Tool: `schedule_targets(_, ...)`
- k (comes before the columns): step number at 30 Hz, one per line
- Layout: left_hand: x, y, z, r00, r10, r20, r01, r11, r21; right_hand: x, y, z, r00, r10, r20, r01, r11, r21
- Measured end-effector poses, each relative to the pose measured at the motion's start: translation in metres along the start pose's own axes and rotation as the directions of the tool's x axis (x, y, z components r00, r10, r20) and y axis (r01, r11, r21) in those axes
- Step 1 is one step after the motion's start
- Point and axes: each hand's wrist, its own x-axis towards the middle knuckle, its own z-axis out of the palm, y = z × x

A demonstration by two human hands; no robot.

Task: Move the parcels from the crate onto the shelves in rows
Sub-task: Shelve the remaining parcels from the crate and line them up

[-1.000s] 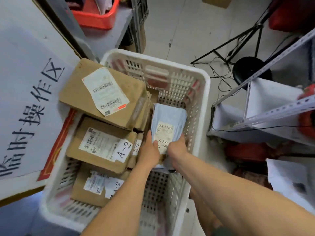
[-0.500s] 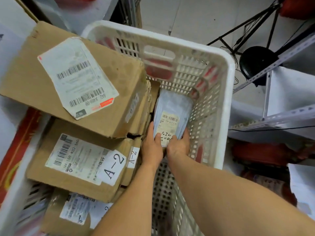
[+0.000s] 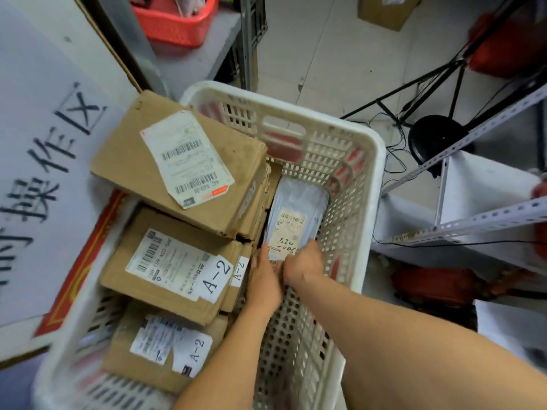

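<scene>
A white slatted crate point(image 3: 370, 179) stands on the floor and holds several cardboard parcels point(image 3: 177, 170) stacked along its left side, some marked A-2. A pale grey plastic mailer point(image 3: 299, 211) with a white label lies on the crate's bottom at the right. My left hand point(image 3: 265, 279) and my right hand point(image 3: 303, 261) both grip the mailer's near end, the left at its left edge, the right on top. The fingertips are hidden under the mailer. A white metal shelf unit point(image 3: 485, 220) stands to the right of the crate.
A large white sign with black characters point(image 3: 50, 149) lies on the left. A red basket point(image 3: 174, 22) sits on a grey surface behind. A black tripod and round base point(image 3: 435, 137) with cables stand beyond the crate. Red bags point(image 3: 438, 285) lie under the shelf.
The camera has pulled back up after dipping close to the crate. Both hands stay on the mailer's near end, now lower in the crate than a second ago.
</scene>
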Motion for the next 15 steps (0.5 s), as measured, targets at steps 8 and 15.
schedule_targets(8, -0.171, 0.063, -0.073, 1.0, -0.012, 0.001, 0.011, 0.987, 0.162, -0.116, -0.028, -0.094, 0.837, -0.351, 0.419, 0.538, 0.664, -0.518)
schedule_targets(15, -0.284, 0.087, -0.138, 0.935, -0.049, -0.35, 0.073, 0.996, 0.055, -0.201, -0.068, -0.138, 0.549, -0.441, 0.71, 0.835, 0.256, -0.487)
